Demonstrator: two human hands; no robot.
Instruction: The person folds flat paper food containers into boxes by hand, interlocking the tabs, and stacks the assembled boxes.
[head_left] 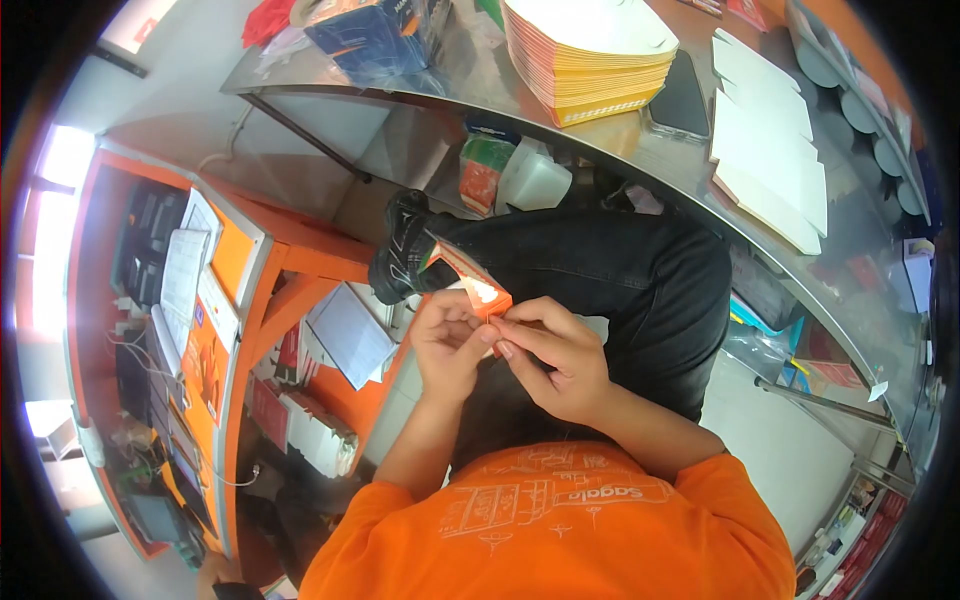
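Observation:
In front of my lap I hold a small orange printed packet (483, 290) with white patches and a green edge. It looks like folded paper or card, tilted up and away from me. My left hand (452, 340) has its fingers curled around the lower left of it. My right hand (553, 360) pinches its lower corner between thumb and fingers. Both hands meet at that corner, and the fingertips hide part of it. Beneath the packet are my legs in black trousers (600, 270), one crossed with a black shoe (400, 245) showing.
Ahead, a metal table (480, 85) carries a stack of yellow-edged paper trays (590, 60), a dark phone (682, 95), flat white cartons (765, 145) and a blue box (365, 40). At left stands an orange counter (255, 250) with papers (185, 270). Another person's hand (215, 572) shows lower left.

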